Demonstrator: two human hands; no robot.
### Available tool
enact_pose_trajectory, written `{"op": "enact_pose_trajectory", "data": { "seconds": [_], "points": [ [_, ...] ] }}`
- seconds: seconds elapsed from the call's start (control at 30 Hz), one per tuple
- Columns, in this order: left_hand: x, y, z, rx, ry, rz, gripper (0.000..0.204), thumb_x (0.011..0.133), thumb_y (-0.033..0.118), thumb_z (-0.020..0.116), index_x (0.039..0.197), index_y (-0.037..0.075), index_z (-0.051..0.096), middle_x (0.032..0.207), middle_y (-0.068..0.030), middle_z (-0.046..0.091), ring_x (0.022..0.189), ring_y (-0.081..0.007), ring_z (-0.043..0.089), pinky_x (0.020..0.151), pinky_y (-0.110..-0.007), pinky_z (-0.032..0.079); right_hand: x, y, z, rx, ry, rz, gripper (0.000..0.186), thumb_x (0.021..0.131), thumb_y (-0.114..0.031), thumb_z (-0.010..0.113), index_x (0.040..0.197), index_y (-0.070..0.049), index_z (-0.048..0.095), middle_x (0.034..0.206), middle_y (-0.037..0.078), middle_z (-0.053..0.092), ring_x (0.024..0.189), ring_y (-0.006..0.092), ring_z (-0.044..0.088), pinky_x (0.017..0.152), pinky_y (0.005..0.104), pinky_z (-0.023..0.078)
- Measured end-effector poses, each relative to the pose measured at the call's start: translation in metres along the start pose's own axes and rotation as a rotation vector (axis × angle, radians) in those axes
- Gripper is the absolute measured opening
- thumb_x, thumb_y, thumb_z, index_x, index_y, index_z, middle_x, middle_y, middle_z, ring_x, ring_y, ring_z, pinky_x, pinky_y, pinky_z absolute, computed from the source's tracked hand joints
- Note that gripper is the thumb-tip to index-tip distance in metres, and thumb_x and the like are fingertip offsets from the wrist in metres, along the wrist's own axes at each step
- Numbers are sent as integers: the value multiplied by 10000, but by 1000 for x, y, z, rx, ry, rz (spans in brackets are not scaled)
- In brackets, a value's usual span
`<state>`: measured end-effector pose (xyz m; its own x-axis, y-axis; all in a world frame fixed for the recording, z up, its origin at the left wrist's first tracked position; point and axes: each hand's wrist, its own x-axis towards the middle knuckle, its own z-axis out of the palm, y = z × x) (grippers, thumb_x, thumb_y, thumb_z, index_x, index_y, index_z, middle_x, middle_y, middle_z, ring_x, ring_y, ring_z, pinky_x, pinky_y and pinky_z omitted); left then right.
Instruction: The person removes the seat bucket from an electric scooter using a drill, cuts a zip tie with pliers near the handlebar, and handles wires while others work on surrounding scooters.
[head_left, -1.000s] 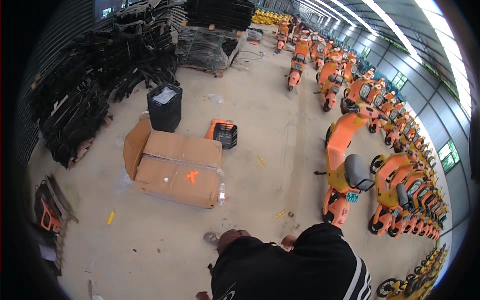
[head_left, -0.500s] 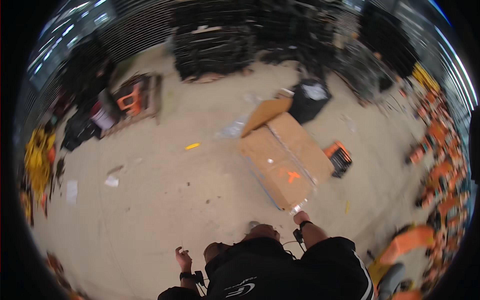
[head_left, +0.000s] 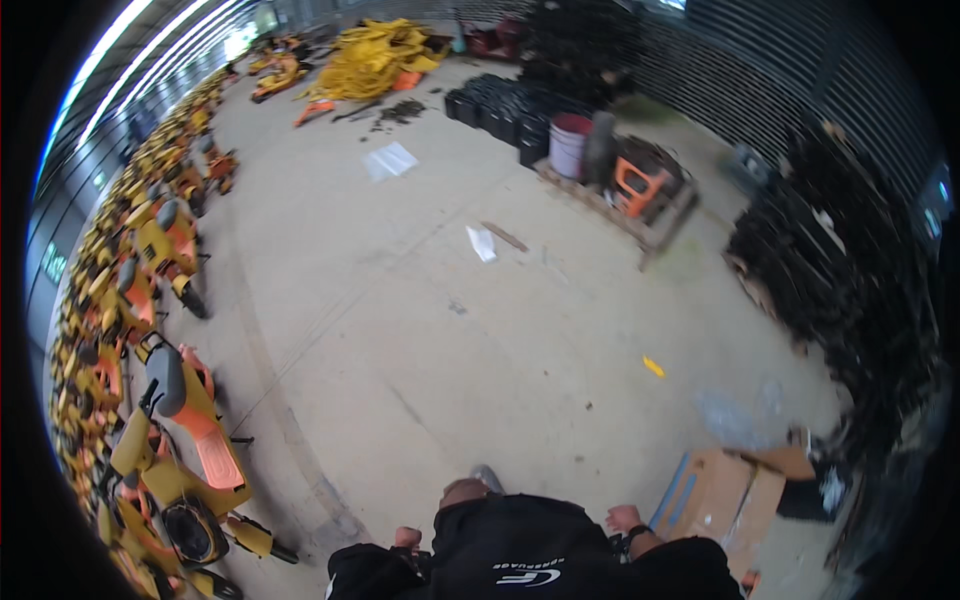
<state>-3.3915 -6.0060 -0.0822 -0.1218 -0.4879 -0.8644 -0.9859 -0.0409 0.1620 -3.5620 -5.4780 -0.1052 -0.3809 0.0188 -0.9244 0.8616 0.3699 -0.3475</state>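
Observation:
My left hand (head_left: 407, 537) is low beside my body, its fingers curled; whether anything is in them is hidden. On the other side, my right hand (head_left: 623, 518) also has curled fingers, just left of a brown cardboard box (head_left: 712, 492). A small gap seems to separate that hand from the box. The box lies on the floor with a flap folded out, a blue strip along its left side and tape down its middle. A dark strap circles my right wrist.
Yellow and orange scooters (head_left: 180, 440) line the left side. Ahead are a yellow heap (head_left: 385, 60), black bags (head_left: 490, 110) and a pallet (head_left: 655, 235) with a bucket (head_left: 569, 145). Dark stacks (head_left: 830, 250) stand right. Paper (head_left: 481, 243) and a yellow piece (head_left: 653, 366) lie on the floor.
My view has swung left, bringing the scooter rows in. The box now sits at the lower right. My right hand, earlier at clear plastic on the box's corner, is now beside the box.

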Motion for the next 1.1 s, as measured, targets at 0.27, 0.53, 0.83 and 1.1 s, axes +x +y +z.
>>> {"op": "enact_pose_trajectory", "data": {
  "seconds": [0.27,0.53,0.83,1.1],
  "points": [
    [71,139,-91,-123,190,324,292,699,170,511,875,-54,573,615,-189,584,471,-234,588,461,-337,501,56,-298,98,-135,8,-579,208,824,-71,401,954,-9,552,758,92,599,598,145,573,484,253,446],
    [107,307,-130,-339,145,229,151,699,70,538,821,-16,515,600,-128,584,463,-182,571,403,-283,468,158,-500,122,-139,18,-151,177,802,-129,424,864,-22,551,724,100,595,568,187,572,491,299,451],
    [186,449,-220,-585,402,212,176,685,149,543,667,-18,492,539,-111,555,459,-169,559,454,-281,461,234,-800,225,-452,-32,-221,205,783,-122,442,925,-18,548,724,109,596,555,181,574,450,281,439],
    [312,541,-298,-260,268,-83,341,645,291,521,655,-40,599,591,-184,580,641,-290,596,654,-369,473,309,-1026,385,-313,-78,-220,225,793,-163,449,954,-29,534,716,61,560,563,165,540,478,284,435]
  ]
}}
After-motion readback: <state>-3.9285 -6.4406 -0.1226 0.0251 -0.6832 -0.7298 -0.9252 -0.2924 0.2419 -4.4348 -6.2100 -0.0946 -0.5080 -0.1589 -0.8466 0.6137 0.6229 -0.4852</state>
